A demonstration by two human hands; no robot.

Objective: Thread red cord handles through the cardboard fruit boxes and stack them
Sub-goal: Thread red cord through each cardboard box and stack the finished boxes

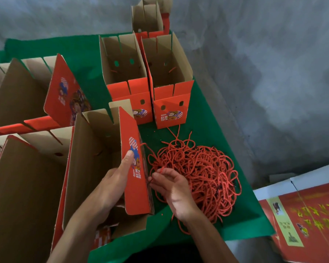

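Green felt table [80, 52], red cord pile [201, 179], grey concrete floor [264, 63]

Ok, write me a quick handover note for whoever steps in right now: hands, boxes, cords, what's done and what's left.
Left hand: grips the red side panel of the open box nearest you, thumb on the print.
Right hand: pinches a red cord end at that panel's outer face, beside the cord pile on the green mat.
Done: two upright boxes at the far end of the mat show cord inside their back walls, so they look at least partly threaded.
Left: finish threading this box, then the open boxes on the left; no stacking yet.
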